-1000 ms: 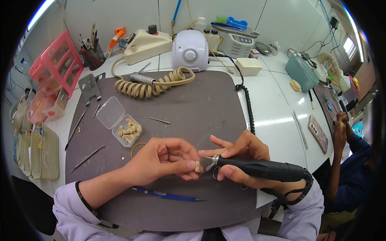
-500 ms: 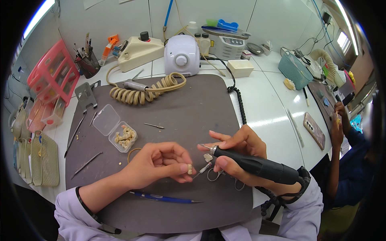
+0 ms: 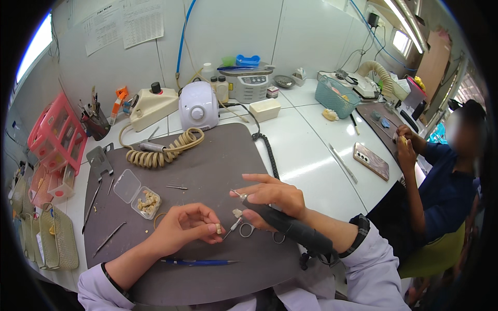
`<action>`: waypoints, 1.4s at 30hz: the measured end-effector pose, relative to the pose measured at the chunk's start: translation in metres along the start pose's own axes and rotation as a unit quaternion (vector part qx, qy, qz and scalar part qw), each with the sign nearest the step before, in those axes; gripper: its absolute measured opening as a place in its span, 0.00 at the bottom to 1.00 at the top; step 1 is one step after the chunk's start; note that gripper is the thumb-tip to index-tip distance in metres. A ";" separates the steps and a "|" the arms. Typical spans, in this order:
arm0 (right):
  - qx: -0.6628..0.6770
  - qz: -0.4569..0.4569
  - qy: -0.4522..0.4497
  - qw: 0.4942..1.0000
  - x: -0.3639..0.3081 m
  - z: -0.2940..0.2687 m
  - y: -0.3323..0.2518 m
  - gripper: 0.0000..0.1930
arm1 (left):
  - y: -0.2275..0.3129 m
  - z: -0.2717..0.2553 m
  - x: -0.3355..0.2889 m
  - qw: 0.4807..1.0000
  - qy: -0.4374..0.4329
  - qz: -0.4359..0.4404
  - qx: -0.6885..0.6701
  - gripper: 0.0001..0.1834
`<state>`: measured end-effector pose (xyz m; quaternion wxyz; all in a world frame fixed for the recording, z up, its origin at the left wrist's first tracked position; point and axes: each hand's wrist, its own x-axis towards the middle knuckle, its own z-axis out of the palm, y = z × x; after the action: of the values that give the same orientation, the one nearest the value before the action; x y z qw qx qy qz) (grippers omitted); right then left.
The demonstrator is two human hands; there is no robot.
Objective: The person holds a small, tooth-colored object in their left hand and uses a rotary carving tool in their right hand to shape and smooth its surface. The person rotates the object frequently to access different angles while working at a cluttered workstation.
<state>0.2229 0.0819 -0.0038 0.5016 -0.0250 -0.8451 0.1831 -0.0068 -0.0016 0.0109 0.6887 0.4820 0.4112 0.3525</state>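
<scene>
My left hand [image 3: 187, 228] pinches a small cream-coloured tooth [image 3: 218, 228] between thumb and fingertips, above the dark mat. In my right hand [image 3: 282, 199] is a black rotary handpiece [image 3: 301, 228], its thin metal bur [image 3: 236, 193] pointing left, apart from the tooth. Some fingers of that hand stretch out past the handpiece. Below it on the mat lie a whitish lump [image 3: 237, 213], a slim metal instrument [image 3: 232, 228] and a ring-handled tool [image 3: 246, 230], partly hidden. A blue mechanical pencil [image 3: 199, 262] rests nearer to me. Beyond my left hand, an open clear box [image 3: 157, 211] contains several teeth [image 3: 148, 201].
On the grey mat [image 3: 207, 285] are a coiled beige cord [image 3: 161, 155] and metal instruments [image 3: 109, 239]. A white control unit [image 3: 198, 106] stands behind. Pink drawers [image 3: 57, 137] are at left; a phone [image 3: 371, 161] and a seated co-worker [image 3: 441, 192] at right.
The view has turned up and to the right, so the bench appears lower and further left, and more of the co-worker shows. Both hands keep their holds; my right fingers look straighter.
</scene>
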 end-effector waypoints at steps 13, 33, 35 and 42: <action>-0.229 -0.076 0.036 0.970 -0.003 -0.017 0.008 0.09 | -0.008 0.004 -0.001 0.998 0.014 0.037 0.047 0.09; -0.223 -0.073 -0.028 0.972 -0.009 -0.019 0.008 0.12 | -0.008 0.004 0.001 0.997 0.021 0.048 0.063 0.08; -0.224 -0.073 -0.034 0.971 -0.008 -0.019 0.007 0.12 | -0.009 0.004 0.002 0.997 0.020 0.048 0.060 0.08; -0.234 -0.075 -0.032 0.969 -0.009 -0.018 0.008 0.11 | -0.009 0.001 0.001 0.997 0.013 0.040 0.060 0.09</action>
<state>0.2420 0.0926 -0.0064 0.4664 -0.0725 -0.8797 -0.0571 -0.0045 -0.0032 0.0027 0.6385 0.5343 0.4204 0.3608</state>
